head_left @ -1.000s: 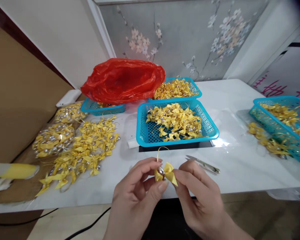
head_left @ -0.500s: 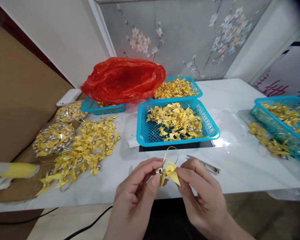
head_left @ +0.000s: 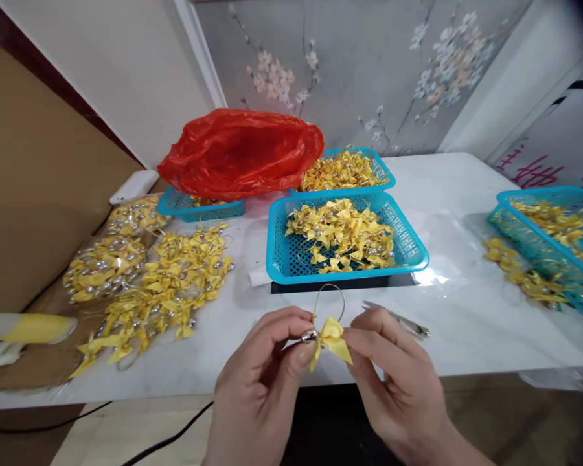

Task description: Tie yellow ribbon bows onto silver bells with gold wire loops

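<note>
Between my two hands, just past the table's front edge, is a yellow ribbon bow point(head_left: 332, 331) with a gold cord loop standing up from it. My left hand point(head_left: 267, 375) pinches the silver bell point(head_left: 309, 336) on the bow's left side between thumb and forefinger. The fingertips of my right hand point(head_left: 393, 369) close on the bow's right side. Partly behind my right hand lies a small pair of metal thread snips point(head_left: 408, 325). Beyond my hands, a blue basket point(head_left: 274, 255) holds a heap of similar bows with bells point(head_left: 342, 233).
More bows point(head_left: 175, 278) are piled at the left, beside filled clear bags point(head_left: 104, 268). A red plastic bag point(head_left: 240, 155) covers part of a back basket point(head_left: 201, 212). Another blue basket point(head_left: 539, 223) stands at the right, with loose bows point(head_left: 525, 275) beside it.
The bell has turned slightly in my left fingers, and the cord loop now stands rounder and more open. Both hands keep their hold in nearly the same place.
</note>
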A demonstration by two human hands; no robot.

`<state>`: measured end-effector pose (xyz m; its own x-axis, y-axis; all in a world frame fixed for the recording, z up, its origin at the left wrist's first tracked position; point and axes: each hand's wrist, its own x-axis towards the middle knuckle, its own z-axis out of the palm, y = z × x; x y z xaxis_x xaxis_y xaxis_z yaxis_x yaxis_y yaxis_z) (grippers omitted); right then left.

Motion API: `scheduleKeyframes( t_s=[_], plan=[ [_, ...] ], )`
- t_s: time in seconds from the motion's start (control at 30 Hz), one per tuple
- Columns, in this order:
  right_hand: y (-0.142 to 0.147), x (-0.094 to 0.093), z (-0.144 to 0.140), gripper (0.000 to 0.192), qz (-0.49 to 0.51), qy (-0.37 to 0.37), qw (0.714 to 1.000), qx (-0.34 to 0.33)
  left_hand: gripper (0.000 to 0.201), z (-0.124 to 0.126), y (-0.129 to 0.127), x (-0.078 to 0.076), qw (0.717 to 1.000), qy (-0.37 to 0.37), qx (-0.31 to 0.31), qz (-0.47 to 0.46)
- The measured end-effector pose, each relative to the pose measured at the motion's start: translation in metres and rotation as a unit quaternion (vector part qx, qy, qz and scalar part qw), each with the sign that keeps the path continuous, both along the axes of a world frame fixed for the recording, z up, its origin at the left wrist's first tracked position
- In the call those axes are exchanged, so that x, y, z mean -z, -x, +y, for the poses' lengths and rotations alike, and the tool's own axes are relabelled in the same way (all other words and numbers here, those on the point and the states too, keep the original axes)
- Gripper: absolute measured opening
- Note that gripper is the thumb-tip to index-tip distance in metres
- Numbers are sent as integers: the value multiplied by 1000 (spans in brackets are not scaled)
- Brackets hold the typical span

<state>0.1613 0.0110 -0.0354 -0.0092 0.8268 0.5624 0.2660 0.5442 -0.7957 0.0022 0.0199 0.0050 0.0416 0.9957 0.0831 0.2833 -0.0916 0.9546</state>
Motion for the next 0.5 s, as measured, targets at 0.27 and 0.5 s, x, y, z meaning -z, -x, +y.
scheduleKeyframes(
  t_s=[0.27, 0.5],
  plan=[
    [1, -7, 2, 23, -11, -6, 999, 30, 28, -4, -6, 2, 996, -80, -14, -26],
    [3, -1, 2, 25, 18, -7, 999, 35, 20, -8, -10, -3, 985, 5, -24, -171]
  ],
)
